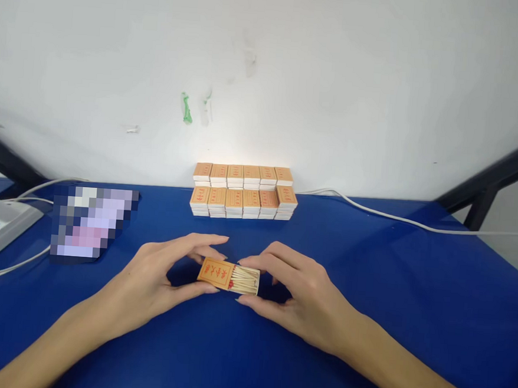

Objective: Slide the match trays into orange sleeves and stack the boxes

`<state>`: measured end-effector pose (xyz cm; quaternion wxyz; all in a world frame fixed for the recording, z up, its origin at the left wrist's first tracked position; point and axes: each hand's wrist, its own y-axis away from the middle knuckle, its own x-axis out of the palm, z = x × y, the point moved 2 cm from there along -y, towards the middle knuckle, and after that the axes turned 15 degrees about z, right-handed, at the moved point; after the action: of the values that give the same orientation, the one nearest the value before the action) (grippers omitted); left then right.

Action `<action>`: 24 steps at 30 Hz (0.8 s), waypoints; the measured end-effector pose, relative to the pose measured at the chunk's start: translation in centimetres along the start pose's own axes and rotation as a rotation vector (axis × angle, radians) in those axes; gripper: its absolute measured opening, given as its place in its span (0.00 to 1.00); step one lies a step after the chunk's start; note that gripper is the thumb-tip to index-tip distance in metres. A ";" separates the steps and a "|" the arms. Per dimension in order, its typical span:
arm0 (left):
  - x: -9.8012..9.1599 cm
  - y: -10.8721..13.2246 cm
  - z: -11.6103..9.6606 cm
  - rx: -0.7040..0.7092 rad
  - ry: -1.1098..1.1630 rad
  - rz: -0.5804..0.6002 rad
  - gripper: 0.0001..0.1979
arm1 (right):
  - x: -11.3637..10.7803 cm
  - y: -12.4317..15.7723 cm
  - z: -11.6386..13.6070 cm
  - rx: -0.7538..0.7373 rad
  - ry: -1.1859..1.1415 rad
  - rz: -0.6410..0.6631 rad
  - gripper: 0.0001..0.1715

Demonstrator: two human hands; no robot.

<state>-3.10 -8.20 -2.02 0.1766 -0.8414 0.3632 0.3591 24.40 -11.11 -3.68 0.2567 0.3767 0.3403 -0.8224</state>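
Observation:
A matchbox point(215, 272) with an orange label and red characters is partly slid open between my two hands, just above or on the blue tabletop. Wooden matches point(244, 280) with red heads fill its white inner tray, which sticks out to the right. My left hand point(158, 275) grips the orange sleeve between thumb and fingers. On the tray's long sides rest the thumb and fingertips of my right hand point(299, 288). Behind them stand stacked matchboxes point(243, 197) in two rows against the wall, the one at the front right set higher than its neighbours.
A blurred, pixelated flat object point(92, 224) lies on the left of the blue table point(390, 274). At the far left edge is a white device point(4, 223) with cables. One white cable point(386, 215) runs along the back right. Dark metal bars point(485, 192) flank the table.

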 end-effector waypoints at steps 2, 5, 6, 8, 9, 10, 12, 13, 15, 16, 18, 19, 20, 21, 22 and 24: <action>0.0 0.0 0.1 -0.006 0.020 0.003 0.32 | 0.0 0.0 0.0 -0.022 0.018 0.011 0.17; 0.0 -0.1 0.4 -0.026 0.073 -0.001 0.32 | 0.0 0.0 -0.1 -0.037 0.050 0.012 0.16; 0.0 -0.1 0.5 -0.031 0.096 -0.002 0.32 | -0.1 0.1 -0.1 -0.043 0.063 0.009 0.15; 0.0 -0.2 0.6 -0.035 0.148 -0.002 0.32 | -0.1 0.1 -0.1 -0.058 0.090 0.008 0.13; 0.0 -0.2 0.7 -0.038 0.175 0.001 0.32 | -0.1 0.1 -0.2 -0.066 0.104 0.011 0.12; 0.0 -0.2 0.7 -0.040 0.197 0.004 0.32 | -0.1 0.1 -0.2 -0.073 0.117 0.014 0.11; 0.0 -0.3 0.6 -0.040 0.227 0.003 0.32 | -0.2 0.1 -0.1 -0.078 0.137 0.018 0.10; 0.0 -0.3 0.6 -0.041 0.235 0.001 0.32 | -0.3 0.1 0.0 -0.078 0.148 0.018 0.09; 0.0 -0.3 0.5 -0.044 0.244 0.007 0.31 | -0.4 0.0 0.1 -0.084 0.189 0.019 0.09; -0.1 -0.3 0.4 -0.045 0.247 0.011 0.31 | -0.4 -0.1 0.2 -0.091 0.220 0.023 0.09; -0.1 -0.3 0.3 -0.042 0.256 0.016 0.31 | -0.5 -0.1 0.4 -0.106 0.284 0.026 0.09; -0.2 -0.3 0.3 -0.038 0.264 0.014 0.31 | -0.5 0.0 0.5 -0.110 0.307 0.024 0.09; -0.2 -0.2 0.2 -0.038 0.273 0.010 0.31 | -0.5 0.0 0.5 -0.110 0.317 0.019 0.09; -0.2 -0.2 0.2 -0.041 0.285 0.007 0.32 | -0.5 0.1 0.5 -0.104 0.317 0.016 0.09; -0.2 -0.2 0.2 -0.047 0.295 0.005 0.32 | -0.5 0.2 0.5 -0.098 0.314 0.012 0.10; -0.3 -0.2 0.2 -0.051 0.313 -0.002 0.32 | -0.6 0.5 0.5 -0.100 0.308 -0.003 0.13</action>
<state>-3.14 -7.80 -1.92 0.0971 -0.8916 0.3761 0.2326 24.84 -11.69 -3.09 0.2189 0.4846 0.4165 -0.7374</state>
